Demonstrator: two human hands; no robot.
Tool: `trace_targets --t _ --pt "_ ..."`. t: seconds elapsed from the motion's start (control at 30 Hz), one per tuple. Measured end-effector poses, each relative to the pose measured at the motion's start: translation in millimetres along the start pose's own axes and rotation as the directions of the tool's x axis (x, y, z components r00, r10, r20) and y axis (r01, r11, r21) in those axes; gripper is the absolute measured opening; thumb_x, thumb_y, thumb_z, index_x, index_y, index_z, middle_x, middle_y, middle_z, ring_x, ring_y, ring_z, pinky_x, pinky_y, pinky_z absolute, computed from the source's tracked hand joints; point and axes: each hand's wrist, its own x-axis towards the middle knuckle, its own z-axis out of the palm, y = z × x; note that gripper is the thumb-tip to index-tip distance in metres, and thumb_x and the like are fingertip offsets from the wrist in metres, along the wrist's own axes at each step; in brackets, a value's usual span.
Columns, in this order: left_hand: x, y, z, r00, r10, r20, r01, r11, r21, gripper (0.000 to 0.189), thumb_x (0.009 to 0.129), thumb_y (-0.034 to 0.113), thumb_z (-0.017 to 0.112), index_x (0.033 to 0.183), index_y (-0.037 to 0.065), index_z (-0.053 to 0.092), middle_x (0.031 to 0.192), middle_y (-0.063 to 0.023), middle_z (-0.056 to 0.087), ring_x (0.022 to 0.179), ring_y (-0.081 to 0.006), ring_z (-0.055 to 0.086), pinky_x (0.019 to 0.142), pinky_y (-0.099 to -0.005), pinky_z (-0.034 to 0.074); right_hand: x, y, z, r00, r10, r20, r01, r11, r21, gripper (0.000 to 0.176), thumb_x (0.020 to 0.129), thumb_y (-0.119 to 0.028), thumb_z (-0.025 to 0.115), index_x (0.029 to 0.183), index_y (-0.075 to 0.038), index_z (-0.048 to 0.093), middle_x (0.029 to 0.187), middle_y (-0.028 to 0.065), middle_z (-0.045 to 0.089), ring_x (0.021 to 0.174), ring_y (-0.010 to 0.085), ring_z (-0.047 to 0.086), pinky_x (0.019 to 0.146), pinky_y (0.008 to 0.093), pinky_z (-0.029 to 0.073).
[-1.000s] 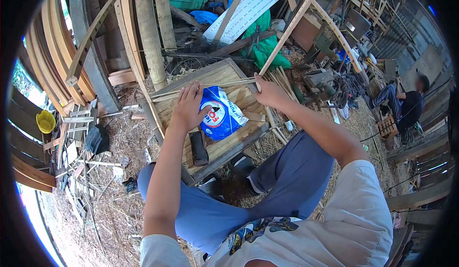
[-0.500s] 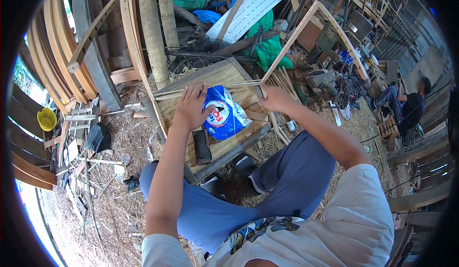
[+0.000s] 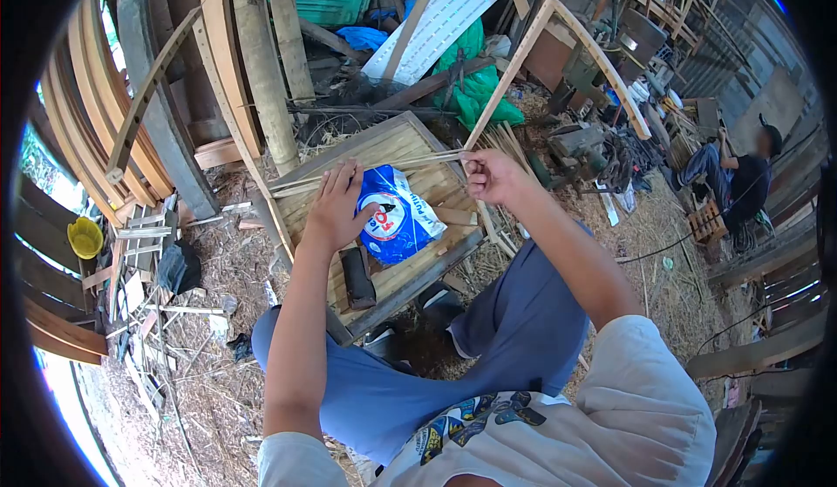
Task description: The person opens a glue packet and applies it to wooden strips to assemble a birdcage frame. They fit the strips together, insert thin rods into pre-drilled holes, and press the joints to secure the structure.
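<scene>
My left hand [image 3: 336, 206] lies with spread fingers over thin wooden strips [image 3: 397, 163] at the left of a low wooden table [image 3: 401, 291]. Its thumb touches a blue and white bag [image 3: 397, 217]. At the table's right edge my right hand [image 3: 490, 176] has its fingers curled at the far end of the strips, close to the corner of a frame of drilled wooden slats [image 3: 514, 73]; whether it grips a strip is hard to make out. A dark block [image 3: 357, 278] rests on the table below the bag.
Another person [image 3: 750, 173] sits at the far right by a wooden crate [image 3: 706, 223]. A yellow bucket [image 3: 85, 238] stands at the left. Curved wooden pieces [image 3: 109, 95] lean at the upper left. Straw and scraps cover the ground. Green sacking [image 3: 475, 86] lies behind the table.
My right hand has turned and its fingers now show curled at the strip ends. The view has shifted slightly, so most things sit a little further left.
</scene>
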Motion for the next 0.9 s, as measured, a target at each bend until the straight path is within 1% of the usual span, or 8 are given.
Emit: trace_targets --t 0.13,0.23,0.3,0.43,0.53,0.63,0.83,0.9 --pt "-0.5 -3.7 2.9 1.000 0.001 0.014 -0.001 1.000 -0.025 0.077 0.095 0.045 0.061 0.154 0.002 0.037 0.160 -0.0186 0.035 0.150 -0.0354 0.029 0.126 -0.0478 0.020 1.6 1.1 2.2 0.998 0.050 -0.036 -0.049 0.999 0.019 0.010 0.093 -0.014 0.062 0.085 -0.013 0.057 0.061 -0.0058 0.051 0.044 0.0092 0.033 0.049 0.0299 0.028" --pt "-0.3 -4.5 4.2 1.000 -0.003 0.017 0.003 1.000 -0.021 0.078 0.095 0.046 0.060 0.154 0.002 0.036 0.161 -0.0185 0.033 0.151 -0.0354 0.029 0.126 -0.0476 0.019 3.7 3.9 2.7 0.999 0.048 0.023 -0.049 0.997 0.058 0.012 0.092 -0.014 0.063 0.082 -0.013 0.057 0.059 -0.0061 0.051 0.043 0.0093 0.033 0.049 0.0296 0.028" --pt "-0.1 -5.0 3.5 1.000 0.000 0.025 0.000 1.000 -0.017 0.078 0.095 0.046 0.060 0.155 0.002 0.035 0.162 -0.0183 0.032 0.151 -0.0354 0.028 0.126 -0.0472 0.019 4.6 5.5 4.3 0.999 0.032 0.006 -0.032 0.997 0.068 0.012 0.092 -0.013 0.062 0.082 -0.013 0.056 0.059 -0.0060 0.051 0.043 0.0093 0.033 0.048 0.0293 0.028" --pt "0.2 -4.4 0.5 0.999 0.004 0.045 -0.003 1.000 -0.012 0.079 0.095 0.046 0.060 0.156 0.003 0.033 0.163 -0.0178 0.030 0.151 -0.0352 0.027 0.127 -0.0465 0.018 14.2 11.6 3.3 0.999 -0.028 -0.018 0.029 0.997 0.066 0.013 0.093 -0.013 0.061 0.082 -0.014 0.054 0.060 -0.0056 0.051 0.043 0.0099 0.032 0.047 0.0292 0.027" --pt "0.3 -3.7 -1.1 0.999 0.008 0.048 -0.008 1.000 -0.009 0.079 0.095 0.045 0.061 0.156 0.003 0.032 0.163 -0.0176 0.030 0.151 -0.0349 0.027 0.127 -0.0462 0.018 13.3 14.8 7.3 0.988 -0.129 -0.087 0.133 0.990 0.045 0.013 0.094 -0.014 0.059 0.083 -0.014 0.053 0.061 -0.0052 0.050 0.043 0.0105 0.031 0.046 0.0294 0.027" --pt "0.6 -2.7 -2.9 0.998 0.003 0.063 -0.002 1.000 -0.014 0.079 0.095 0.044 0.062 0.156 0.003 0.032 0.163 -0.0174 0.029 0.151 -0.0349 0.027 0.127 -0.0461 0.018 16.5 16.0 7.8 0.976 -0.172 -0.130 0.180 0.983 0.049 0.013 0.096 -0.015 0.058 0.084 -0.014 0.053 0.061 -0.0046 0.049 0.044 0.0107 0.031 0.047 0.0297 0.028" --pt "1.1 -1.5 -4.0 0.998 0.000 0.061 0.000 1.000 -0.002 0.079 0.095 0.044 0.061 0.156 0.003 0.032 0.162 -0.0177 0.030 0.151 -0.0345 0.028 0.126 -0.0465 0.018 8.1 23.7 24.1 0.988 -0.151 -0.041 0.155 0.977 0.145 0.007 0.096 -0.017 0.058 0.090 -0.017 0.054 0.063 -0.0036 0.051 0.046 0.0112 0.033 0.048 0.0303 0.029" --pt "1.6 0.6 -6.3 0.997 -0.008 0.073 0.010 1.000 -0.019 0.078 0.097 0.044 0.059 0.156 0.002 0.032 0.162 -0.0197 0.031 0.151 -0.0357 0.027 0.126 -0.0466 0.018 8.0 27.3 27.1 0.988 -0.150 -0.031 0.154 0.967 0.203 0.006 0.096 -0.019 0.059 0.091 -0.018 0.054 0.063 -0.0038 0.052 0.046 0.0112 0.034 0.048 0.0306 0.030"
